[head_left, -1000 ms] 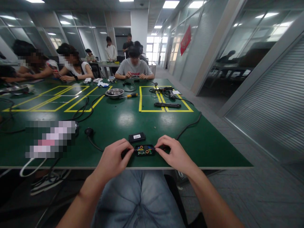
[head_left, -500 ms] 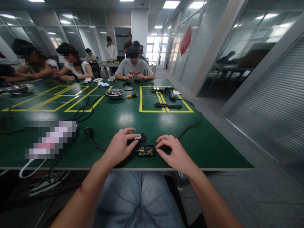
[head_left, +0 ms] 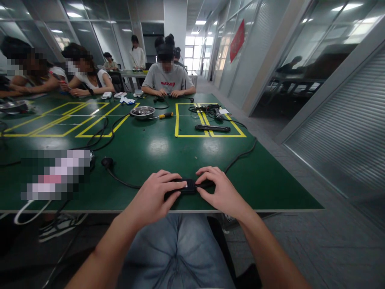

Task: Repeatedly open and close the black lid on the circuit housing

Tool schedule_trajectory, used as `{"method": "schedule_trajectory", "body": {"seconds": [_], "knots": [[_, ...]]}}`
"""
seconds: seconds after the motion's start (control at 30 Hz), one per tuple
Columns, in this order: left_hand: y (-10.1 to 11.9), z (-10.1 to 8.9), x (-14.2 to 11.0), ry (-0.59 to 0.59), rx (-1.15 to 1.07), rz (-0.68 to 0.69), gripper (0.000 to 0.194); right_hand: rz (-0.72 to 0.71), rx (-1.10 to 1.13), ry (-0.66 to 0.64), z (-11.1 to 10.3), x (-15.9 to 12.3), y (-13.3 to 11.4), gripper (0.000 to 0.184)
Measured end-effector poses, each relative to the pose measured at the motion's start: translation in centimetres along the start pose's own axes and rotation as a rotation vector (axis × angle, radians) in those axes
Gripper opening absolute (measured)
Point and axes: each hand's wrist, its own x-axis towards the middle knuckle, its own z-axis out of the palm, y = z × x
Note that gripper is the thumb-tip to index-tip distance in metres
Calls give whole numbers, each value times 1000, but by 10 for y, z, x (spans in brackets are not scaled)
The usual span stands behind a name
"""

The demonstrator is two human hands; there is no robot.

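Near the table's front edge lies a small black plastic case, its black cover now over the circuit board, which is hidden. My left hand grips the cover from the left, with thumb and fingers on either side and a fingertip by its white label. At the case's right end, my right hand is closed in a pinch on the black cable. That cable runs on to the right and back across the table. On the left another black cord leads from a plug towards the case.
On the green table are a metal bowl, a yellow-handled screwdriver, a black bar-shaped part and tangled cables. A blurred-out pinkish object lies left. A person in a grey shirt works opposite.
My left hand has brought the cover forward and down onto the open case, hiding the circuit board. My right hand stays at the cable end. The view has tipped slightly downward.
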Motion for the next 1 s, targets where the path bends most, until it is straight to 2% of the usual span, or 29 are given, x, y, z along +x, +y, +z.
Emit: {"method": "schedule_trajectory", "body": {"seconds": [0.17, 0.27, 0.3, 0.4, 0.47, 0.53, 0.6, 0.77, 0.9, 1.0], "knots": [[4, -8, 9, -75, 68, -6, 34, -19, 3, 5, 2, 2, 3, 14], [1, -14, 14, -73, -16, -11, 29, -27, 4, 3, 2, 3, 5, 15], [-2, -15, 15, -37, -56, -22, 27, -27, 3, 4, 2, 3, 5, 15], [-15, -13, 18, 167, -86, -129, 25, -28, -6, -1, 2, 4, 2, 17], [-23, -9, 20, 219, -34, -216, 26, -27, -26, -14, 1, 4, -1, 20], [-29, -4, 22, 151, 5, -250, 24, -17, -55, -24, 1, 4, -4, 24], [-30, -1, 21, 109, 32, -226, 23, -3, -77, -32, 0, 4, -8, 28], [-21, 0, 2, 233, 109, -181, 27, 13, -100, -64, 0, 6, -10, 28], [-16, -2, -9, 108, 78, -170, 25, -2, -89, -57, 1, 6, -7, 22], [-16, -2, -9, 62, 40, -179, 25, 4, -66, -45, 1, 5, -6, 21]]}}
